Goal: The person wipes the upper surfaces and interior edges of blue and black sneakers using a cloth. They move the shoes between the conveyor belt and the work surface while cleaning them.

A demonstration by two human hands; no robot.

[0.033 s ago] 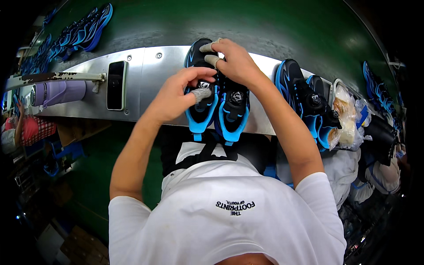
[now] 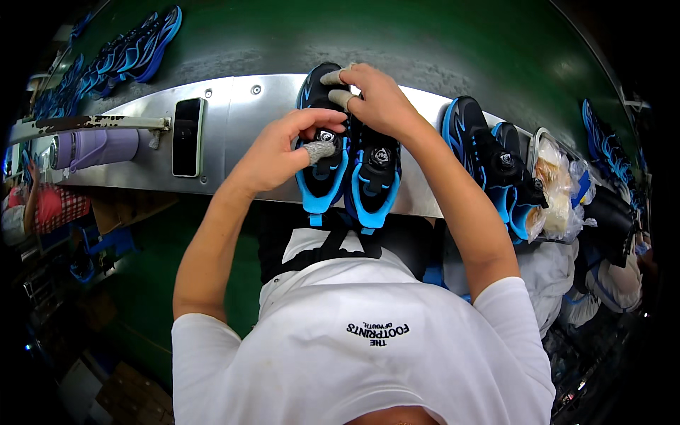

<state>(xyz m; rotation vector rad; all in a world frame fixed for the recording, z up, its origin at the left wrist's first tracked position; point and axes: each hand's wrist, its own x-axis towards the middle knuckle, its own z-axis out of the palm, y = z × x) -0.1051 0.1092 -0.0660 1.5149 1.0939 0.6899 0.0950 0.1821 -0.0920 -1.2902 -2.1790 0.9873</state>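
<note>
Two black-and-blue sneakers stand side by side before me, toes pointing away. My left hand is curled around the dial on the left sneaker, its wrapped thumb beside the dial and its fingers on the far side. Over the front of that same sneaker, my right hand presses with bent, wrapped fingertips near the toe and lacing area. The right sneaker sits under my right hand, partly covered by it; its own dial shows, untouched.
A metal ledge carries the sneakers, a phone and a lilac bottle. Another sneaker pair stands right, beside a tray of plastic-wrapped items. More sneakers line the green surface beyond. A person is at far left.
My left hand and its wrapped thumb have shifted very slightly at the dial. My right hand and the sneakers look nearly the same.
</note>
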